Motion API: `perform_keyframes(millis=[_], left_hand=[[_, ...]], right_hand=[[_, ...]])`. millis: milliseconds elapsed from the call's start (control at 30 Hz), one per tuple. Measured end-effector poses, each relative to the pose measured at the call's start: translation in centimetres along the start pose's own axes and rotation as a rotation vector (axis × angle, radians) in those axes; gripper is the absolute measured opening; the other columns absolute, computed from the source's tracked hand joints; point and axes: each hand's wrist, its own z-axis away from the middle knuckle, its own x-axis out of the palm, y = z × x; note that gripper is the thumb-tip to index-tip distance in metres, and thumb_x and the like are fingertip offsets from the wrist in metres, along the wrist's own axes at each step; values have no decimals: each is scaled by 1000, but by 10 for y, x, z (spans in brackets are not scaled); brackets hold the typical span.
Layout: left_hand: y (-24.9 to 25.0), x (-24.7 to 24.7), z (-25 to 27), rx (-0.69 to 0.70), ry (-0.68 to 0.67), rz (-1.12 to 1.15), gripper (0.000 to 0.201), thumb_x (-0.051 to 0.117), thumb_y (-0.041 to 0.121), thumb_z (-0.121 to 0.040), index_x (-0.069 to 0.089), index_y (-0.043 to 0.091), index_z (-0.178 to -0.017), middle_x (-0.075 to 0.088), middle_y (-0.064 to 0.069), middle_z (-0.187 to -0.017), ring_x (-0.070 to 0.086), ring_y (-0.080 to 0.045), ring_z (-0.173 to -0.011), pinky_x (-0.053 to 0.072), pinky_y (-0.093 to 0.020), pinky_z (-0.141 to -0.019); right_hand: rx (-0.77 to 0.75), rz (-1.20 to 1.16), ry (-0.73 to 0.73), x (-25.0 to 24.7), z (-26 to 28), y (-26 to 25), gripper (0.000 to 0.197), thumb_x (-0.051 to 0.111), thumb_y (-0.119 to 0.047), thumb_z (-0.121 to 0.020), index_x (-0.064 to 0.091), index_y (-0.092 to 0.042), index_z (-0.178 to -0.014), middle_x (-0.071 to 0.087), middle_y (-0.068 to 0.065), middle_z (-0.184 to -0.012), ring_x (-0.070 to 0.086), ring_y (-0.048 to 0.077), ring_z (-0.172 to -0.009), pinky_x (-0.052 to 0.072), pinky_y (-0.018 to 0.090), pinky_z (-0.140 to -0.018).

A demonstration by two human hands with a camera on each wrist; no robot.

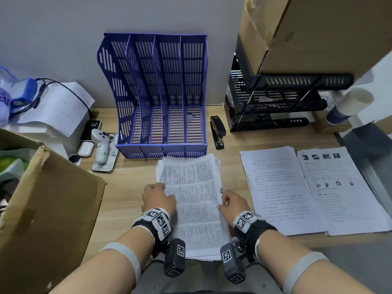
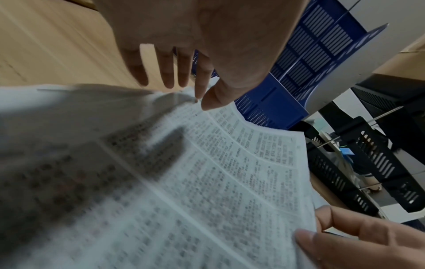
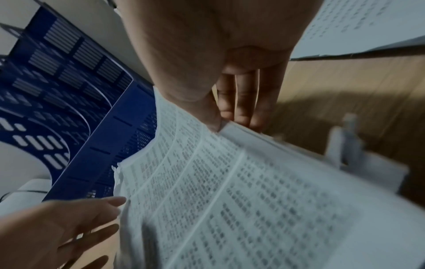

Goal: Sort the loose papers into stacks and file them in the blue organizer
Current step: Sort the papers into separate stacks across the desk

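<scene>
The blue organizer (image 1: 161, 92) stands against the wall with all its slots empty; it also shows in both wrist views (image 2: 276, 109) (image 3: 103, 142). In front of it lies a stack of densely printed papers (image 1: 191, 200), its near end over the desk's front edge. My left hand (image 1: 164, 190) pinches the stack's left edge, thumb (image 2: 211, 102) on top and index finger at the edge. My right hand (image 1: 222, 198) grips the right edge, thumb (image 3: 214, 120) on top and fingers (image 3: 241, 109) underneath. Two more stacks (image 1: 275, 187) (image 1: 343, 192) lie flat to the right.
A black stapler (image 1: 217, 132) lies right of the organizer, with black stacked trays (image 1: 275, 102) and a paper cup (image 1: 347, 107) behind. A large cardboard box (image 1: 53, 209) fills the left. A phone and white controller (image 1: 101, 149) lie left of the organizer.
</scene>
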Motion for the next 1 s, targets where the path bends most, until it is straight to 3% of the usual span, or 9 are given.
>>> perform_keyframes(millis=[133, 200, 333, 433, 533, 700, 800, 867, 1000], left_hand=[[11, -3, -2, 29, 42, 52, 46, 66, 17, -80, 50, 16, -123, 43, -11, -130, 46, -32, -120, 43, -42, -100], [22, -1, -7, 67, -6, 124, 45, 69, 19, -81, 48, 15, -120, 47, -13, -126, 52, -32, -109, 47, -41, -96], [54, 15, -5, 119, -295, 296, 74, 76, 37, -81, 36, 11, -138, 57, -12, -128, 61, -30, -108, 49, -38, -94], [81, 41, 4, 59, -525, 464, 87, 83, 51, -62, 49, 12, -132, 67, -16, -123, 69, -27, -91, 58, -37, -72], [109, 64, 21, 4, -703, 632, 46, 78, 23, -80, 61, 8, -120, 72, -18, -112, 73, -35, -90, 62, -45, -72], [156, 107, 45, 179, -689, 547, 32, 59, 2, -93, 62, 13, -123, 74, -19, -108, 73, -37, -94, 58, -55, -85], [190, 140, 58, 172, -610, 533, 29, 58, 4, -94, 60, 13, -121, 73, -20, -106, 72, -39, -92, 59, -55, -83], [215, 163, 67, 200, -585, 484, 30, 59, 10, -94, 57, 11, -123, 70, -22, -110, 70, -38, -90, 61, -47, -79], [267, 202, 97, 264, -620, 447, 27, 55, 9, -97, 54, 1, -123, 69, -22, -103, 63, -25, -70, 50, -23, -52]], right_hand=[[35, -97, 96, -20, -1, 11, 20, 51, -5, -87, 40, -19, -77, 40, -3, -61, 41, 14, -55, 36, 26, -54], [33, -176, 121, -35, -2, 20, 24, 49, -4, -87, 42, -25, -77, 52, 2, -70, 51, 19, -62, 39, 26, -59], [58, -383, 179, -78, 11, 32, 20, 47, -1, -95, 52, -20, -95, 64, -3, -88, 57, 16, -73, 43, 25, -70], [45, -440, 255, -111, 20, 52, 17, 47, 0, -94, 58, -12, -101, 72, 2, -95, 68, 23, -86, 50, 26, -72], [74, -476, 346, -143, 29, 77, 17, 51, -4, -92, 61, -14, -101, 73, 2, -102, 68, 19, -95, 54, 29, -80], [171, -435, 397, -181, 37, 127, 9, 62, -23, -88, 61, -25, -96, 71, -2, -96, 67, 17, -88, 54, 30, -73], [245, -328, 293, -207, 35, 167, 19, 58, -13, -89, 57, -19, -107, 69, 4, -102, 65, 20, -90, 46, 22, -64], [260, -270, 311, -228, 30, 191, 20, 54, -9, -89, 58, -17, -107, 67, 6, -101, 63, 21, -89, 47, 24, -68], [327, -181, 427, -276, 17, 231, 24, 51, -5, -90, 59, -20, -107, 61, 3, -93, 58, 20, -84, 41, 23, -73]])
